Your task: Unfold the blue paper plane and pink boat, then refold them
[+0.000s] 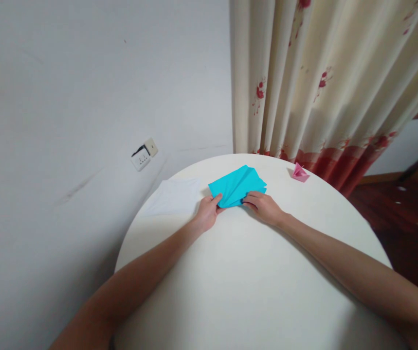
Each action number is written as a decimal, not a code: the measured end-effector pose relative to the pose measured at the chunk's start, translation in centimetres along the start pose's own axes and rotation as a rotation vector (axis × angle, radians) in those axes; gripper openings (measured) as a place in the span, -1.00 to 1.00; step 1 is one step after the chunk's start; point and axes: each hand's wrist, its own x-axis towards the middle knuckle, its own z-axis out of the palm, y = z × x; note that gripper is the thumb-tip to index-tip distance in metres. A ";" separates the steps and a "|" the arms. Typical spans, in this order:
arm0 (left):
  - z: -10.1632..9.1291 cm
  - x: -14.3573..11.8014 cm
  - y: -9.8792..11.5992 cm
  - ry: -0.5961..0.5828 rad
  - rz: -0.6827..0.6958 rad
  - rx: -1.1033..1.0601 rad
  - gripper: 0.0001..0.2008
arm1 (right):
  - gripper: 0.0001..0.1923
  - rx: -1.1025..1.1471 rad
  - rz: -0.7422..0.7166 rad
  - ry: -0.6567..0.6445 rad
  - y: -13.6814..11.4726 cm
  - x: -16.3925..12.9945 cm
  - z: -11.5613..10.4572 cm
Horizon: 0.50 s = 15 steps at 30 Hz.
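A bright blue sheet of folded paper [236,185] with creases fanning across it is held between my two hands, over the far half of the round table. My left hand [209,210] grips its near left corner, thumb on top and fingers underneath. At the near right edge, my right hand [263,206] has its fingers curled against the paper; the fingertips are partly hidden. The paper's right end shows layered, pointed edges.
The round white table [209,282] stands by a wall with a socket [141,159]. White sheets [174,196] lie left of the blue paper. A pink folded-paper figure [299,173] sits near the far right edge, before a flowered curtain [325,97].
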 end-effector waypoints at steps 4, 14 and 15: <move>-0.2 0.1 -0.1 -0.019 0.010 0.011 -0.87 | -0.75 0.067 -0.015 -0.009 0.4 0.1 0.2; -0.1 -0.2 0.1 -0.023 0.011 0.048 -0.86 | -0.74 -0.019 -0.045 0.038 0.0 0.3 -0.9; -0.1 -0.2 0.2 -0.001 0.025 0.064 -0.87 | -0.74 -0.002 -0.066 0.070 -0.2 0.3 -1.1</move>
